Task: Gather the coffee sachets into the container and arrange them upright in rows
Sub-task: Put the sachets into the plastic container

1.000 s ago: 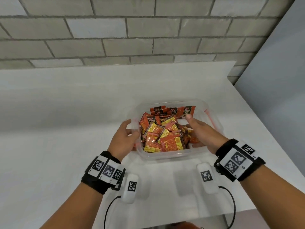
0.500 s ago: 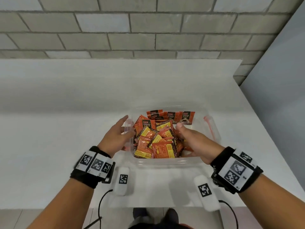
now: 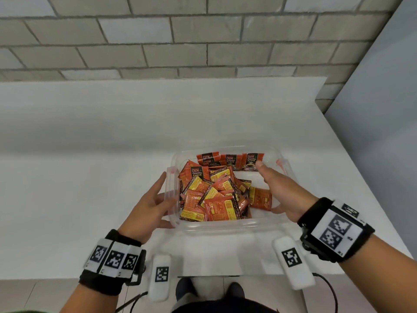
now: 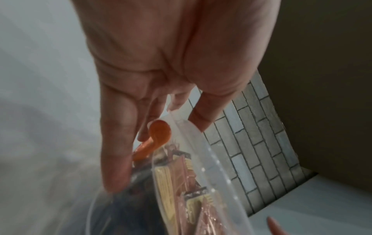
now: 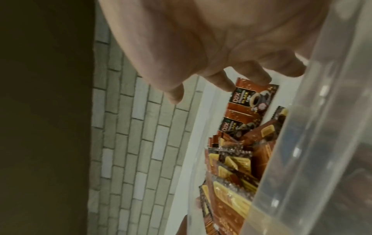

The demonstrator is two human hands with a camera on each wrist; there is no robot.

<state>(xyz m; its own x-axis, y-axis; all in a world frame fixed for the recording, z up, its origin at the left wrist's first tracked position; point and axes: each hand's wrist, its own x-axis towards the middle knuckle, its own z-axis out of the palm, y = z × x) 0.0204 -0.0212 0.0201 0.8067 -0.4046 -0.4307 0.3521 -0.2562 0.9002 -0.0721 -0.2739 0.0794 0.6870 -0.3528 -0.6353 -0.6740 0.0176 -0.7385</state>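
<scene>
A clear plastic container (image 3: 225, 225) stands near the table's front edge. Orange and yellow coffee sachets (image 3: 212, 195) lie in a loose pile in its left and middle part. A few sachets (image 3: 230, 159) stand upright along the back wall. My left hand (image 3: 163, 190) rests with straight fingers against the outside of the left wall; my left hand (image 4: 141, 127) lies along the rim (image 4: 201, 151) in the left wrist view. My right hand (image 3: 270, 188) is inside at the right, holding nothing. Its fingertips (image 5: 259, 79) touch the top of an upright sachet (image 5: 253, 98).
The white table (image 3: 90, 177) stretches left and behind the container to a brick wall (image 3: 180, 41). A grey panel (image 3: 383, 109) bounds the right side. Orange latches (image 3: 281, 163) sit on the container's side walls. The table's front edge runs just below my wrists.
My right hand has moved from the middle of the pile to the container's right side and back, uncovering a flat sachet there. My left hand stays at the left wall.
</scene>
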